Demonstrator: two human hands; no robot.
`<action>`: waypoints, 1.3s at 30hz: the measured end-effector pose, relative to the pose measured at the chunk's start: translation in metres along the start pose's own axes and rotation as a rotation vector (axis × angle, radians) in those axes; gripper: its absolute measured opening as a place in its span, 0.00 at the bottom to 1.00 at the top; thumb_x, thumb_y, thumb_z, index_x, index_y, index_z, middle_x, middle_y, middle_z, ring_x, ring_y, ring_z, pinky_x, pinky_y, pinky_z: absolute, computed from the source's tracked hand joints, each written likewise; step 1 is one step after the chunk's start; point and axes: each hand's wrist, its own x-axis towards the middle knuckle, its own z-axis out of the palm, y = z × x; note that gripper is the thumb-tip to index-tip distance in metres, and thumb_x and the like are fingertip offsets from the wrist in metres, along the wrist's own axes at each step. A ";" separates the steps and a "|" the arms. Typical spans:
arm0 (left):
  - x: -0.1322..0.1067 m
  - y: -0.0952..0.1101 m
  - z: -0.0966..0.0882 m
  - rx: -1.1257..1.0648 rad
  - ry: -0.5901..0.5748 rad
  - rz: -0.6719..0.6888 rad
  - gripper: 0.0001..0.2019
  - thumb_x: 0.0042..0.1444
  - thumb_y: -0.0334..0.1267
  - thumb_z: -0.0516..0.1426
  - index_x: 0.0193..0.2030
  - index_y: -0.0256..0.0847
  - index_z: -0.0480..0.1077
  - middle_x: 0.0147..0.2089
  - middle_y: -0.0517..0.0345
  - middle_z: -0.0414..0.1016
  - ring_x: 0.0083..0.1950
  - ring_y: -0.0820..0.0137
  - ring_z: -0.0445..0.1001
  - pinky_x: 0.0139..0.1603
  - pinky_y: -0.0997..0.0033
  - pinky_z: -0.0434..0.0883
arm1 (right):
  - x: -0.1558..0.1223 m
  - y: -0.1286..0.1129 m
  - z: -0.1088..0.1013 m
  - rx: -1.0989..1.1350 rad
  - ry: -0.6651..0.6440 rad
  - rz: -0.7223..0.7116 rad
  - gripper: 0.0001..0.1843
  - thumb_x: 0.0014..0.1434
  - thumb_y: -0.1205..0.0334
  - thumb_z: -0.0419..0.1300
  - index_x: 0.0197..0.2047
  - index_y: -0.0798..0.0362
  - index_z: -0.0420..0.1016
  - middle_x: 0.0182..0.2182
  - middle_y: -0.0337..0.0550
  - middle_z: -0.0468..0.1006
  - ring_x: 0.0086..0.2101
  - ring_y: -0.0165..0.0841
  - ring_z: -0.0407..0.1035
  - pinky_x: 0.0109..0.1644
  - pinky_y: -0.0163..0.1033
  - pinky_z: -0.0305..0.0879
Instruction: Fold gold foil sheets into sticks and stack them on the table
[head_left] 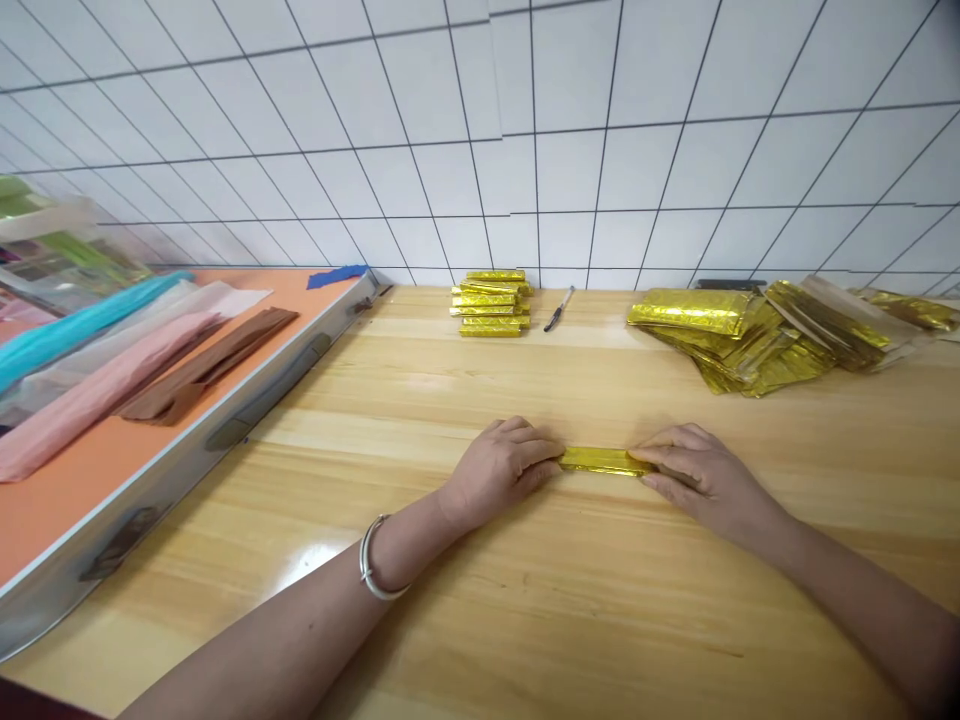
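A narrow folded strip of gold foil paper [604, 461] lies flat on the wooden table [525, 600] in front of me. My left hand [504, 468] presses its left end with fingers curled together. My right hand [694, 470] pins the right end, fingers laid close over it. A silver bangle [371, 565] sits on my left wrist. Only the middle of the strip shows between my hands.
A neat stack of folded gold strips [491, 303] stands near the tiled wall, with a black pen [558, 310] beside it. A loose pile of gold foil sheets [757, 335] spreads at the back right. An orange-topped tray [112, 470] with coloured paper bundles lies at left.
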 end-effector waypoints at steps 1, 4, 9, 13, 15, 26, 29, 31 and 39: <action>-0.001 -0.001 0.001 -0.012 0.013 -0.003 0.14 0.62 0.43 0.50 0.50 0.42 0.70 0.46 0.53 0.75 0.45 0.66 0.69 0.47 0.63 0.66 | 0.000 0.001 0.000 0.004 0.004 0.004 0.16 0.61 0.55 0.53 0.50 0.47 0.73 0.42 0.46 0.76 0.42 0.39 0.67 0.45 0.47 0.64; -0.002 -0.001 0.002 -0.035 0.034 -0.007 0.14 0.63 0.42 0.50 0.49 0.41 0.70 0.45 0.52 0.76 0.45 0.66 0.70 0.47 0.63 0.66 | 0.000 0.002 -0.001 0.027 0.020 0.001 0.16 0.61 0.55 0.53 0.50 0.46 0.73 0.42 0.45 0.77 0.42 0.39 0.68 0.45 0.48 0.65; -0.003 0.003 0.001 -0.003 0.057 0.004 0.13 0.63 0.40 0.50 0.48 0.41 0.70 0.42 0.52 0.76 0.44 0.66 0.70 0.46 0.64 0.67 | 0.000 -0.001 -0.001 0.070 0.088 -0.009 0.14 0.61 0.57 0.53 0.48 0.48 0.73 0.42 0.43 0.77 0.45 0.38 0.68 0.47 0.46 0.65; -0.003 0.009 0.000 -0.002 0.069 -0.018 0.11 0.63 0.39 0.49 0.43 0.40 0.71 0.36 0.54 0.75 0.40 0.68 0.70 0.42 0.66 0.66 | -0.003 -0.005 0.001 0.112 0.171 0.016 0.12 0.61 0.59 0.53 0.46 0.46 0.73 0.37 0.41 0.78 0.41 0.37 0.70 0.45 0.44 0.67; -0.003 0.010 -0.001 -0.016 0.081 -0.029 0.12 0.63 0.39 0.49 0.41 0.39 0.72 0.35 0.54 0.75 0.38 0.69 0.70 0.40 0.68 0.66 | -0.006 -0.008 -0.001 0.093 0.225 0.047 0.14 0.61 0.59 0.53 0.49 0.45 0.71 0.40 0.41 0.77 0.41 0.37 0.71 0.45 0.44 0.68; -0.002 0.003 -0.003 -0.005 0.070 -0.103 0.09 0.62 0.38 0.50 0.40 0.40 0.70 0.35 0.55 0.73 0.39 0.68 0.68 0.43 0.67 0.64 | -0.013 -0.002 -0.007 -0.134 0.128 -0.200 0.14 0.58 0.61 0.57 0.49 0.42 0.69 0.43 0.41 0.74 0.46 0.40 0.67 0.50 0.48 0.65; -0.001 0.002 -0.002 0.003 0.064 -0.103 0.09 0.62 0.39 0.50 0.38 0.39 0.70 0.34 0.55 0.72 0.39 0.67 0.68 0.42 0.66 0.64 | -0.011 0.002 -0.004 -0.160 0.104 -0.193 0.16 0.59 0.61 0.57 0.52 0.43 0.68 0.43 0.43 0.74 0.46 0.40 0.67 0.49 0.48 0.65; -0.001 0.001 -0.002 0.001 0.066 -0.102 0.09 0.62 0.39 0.51 0.37 0.39 0.70 0.34 0.55 0.72 0.38 0.67 0.68 0.41 0.67 0.64 | -0.009 0.003 -0.002 -0.168 0.085 -0.177 0.16 0.60 0.60 0.56 0.52 0.44 0.68 0.43 0.43 0.75 0.45 0.39 0.67 0.48 0.47 0.65; 0.000 0.001 0.001 -0.062 0.120 -0.128 0.11 0.61 0.35 0.51 0.50 0.41 0.66 0.41 0.55 0.75 0.42 0.66 0.70 0.45 0.65 0.66 | -0.008 -0.001 -0.001 -0.272 0.101 -0.216 0.13 0.59 0.65 0.56 0.48 0.49 0.70 0.40 0.43 0.76 0.43 0.36 0.67 0.48 0.45 0.63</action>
